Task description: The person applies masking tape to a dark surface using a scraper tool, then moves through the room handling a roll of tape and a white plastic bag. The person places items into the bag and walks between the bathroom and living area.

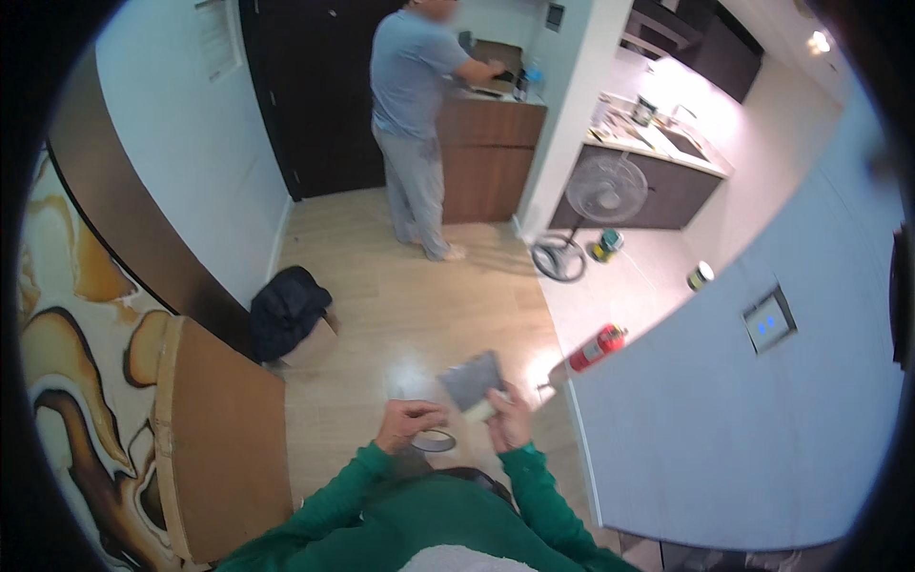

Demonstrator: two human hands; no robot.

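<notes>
My left hand is closed on a roll of tape, which hangs below its fingers as a thin dark-edged ring. Just to the right, my right hand grips a flat, grey, roughly rectangular piece by a cream-coloured strip along its near edge. It may be a broad scraper, but its exact kind cannot be made out. Both hands are close together in front of my body, over the wood floor, with green sleeves on the forearms. The roll and the grey piece look apart.
A tall cardboard box stands at left, with a dark cloth heap beyond. A fire extinguisher sits by the right wall. Farther off are a standing fan, cans, and another person at a wooden cabinet.
</notes>
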